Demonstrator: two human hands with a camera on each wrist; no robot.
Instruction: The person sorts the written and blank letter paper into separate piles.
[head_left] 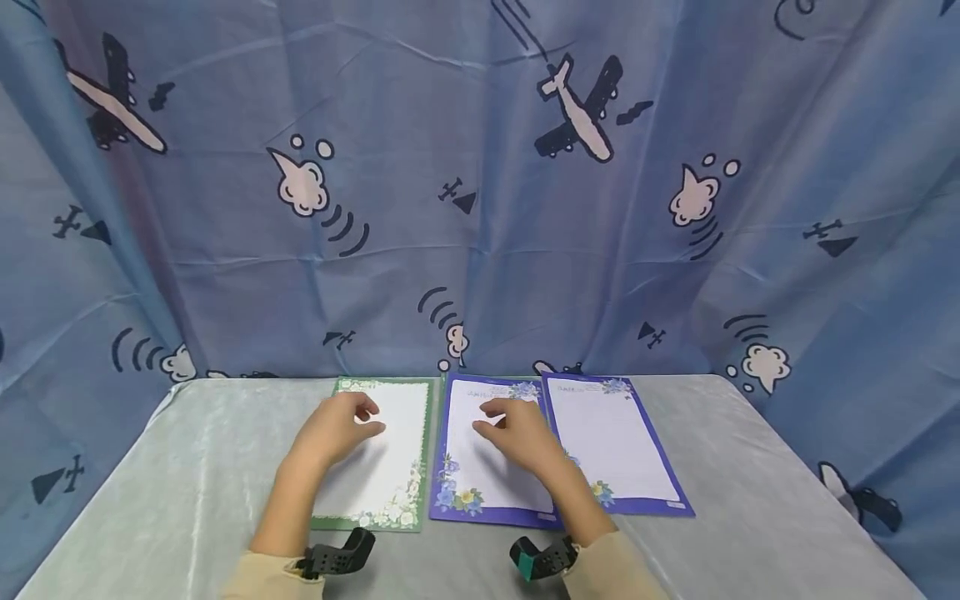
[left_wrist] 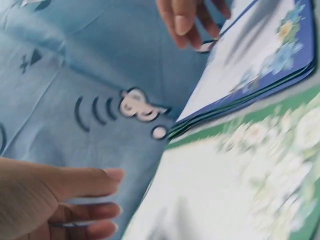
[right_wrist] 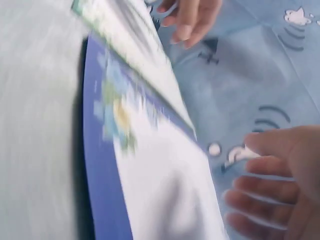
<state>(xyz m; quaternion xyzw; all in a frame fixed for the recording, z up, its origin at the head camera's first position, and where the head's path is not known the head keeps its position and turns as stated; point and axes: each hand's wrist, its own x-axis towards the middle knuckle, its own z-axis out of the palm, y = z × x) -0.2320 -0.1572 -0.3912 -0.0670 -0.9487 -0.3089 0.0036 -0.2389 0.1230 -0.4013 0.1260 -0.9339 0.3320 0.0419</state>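
Three flower-bordered paper sheets lie side by side on the table. A green-bordered sheet (head_left: 397,458) with white flowers is on the left. The middle sheet (head_left: 468,450) has a purple border with blue and yellow flowers; its layered edge in the left wrist view shows several sheets stacked there. Another purple-bordered sheet (head_left: 611,442) lies at the right, against the middle one. My left hand (head_left: 333,429) hovers over the green-bordered sheet, fingers loosely bent, holding nothing. Over the middle stack, my right hand (head_left: 522,435) hangs the same way, its fingers (right_wrist: 265,192) apart and bare.
A pale grey cloth covers the table (head_left: 765,483). Behind its far edge hangs a blue curtain (head_left: 390,292) printed with aeroplanes and clouds. Each wrist wears a black strap (head_left: 341,557), and the right strap (head_left: 542,558) has a green part.
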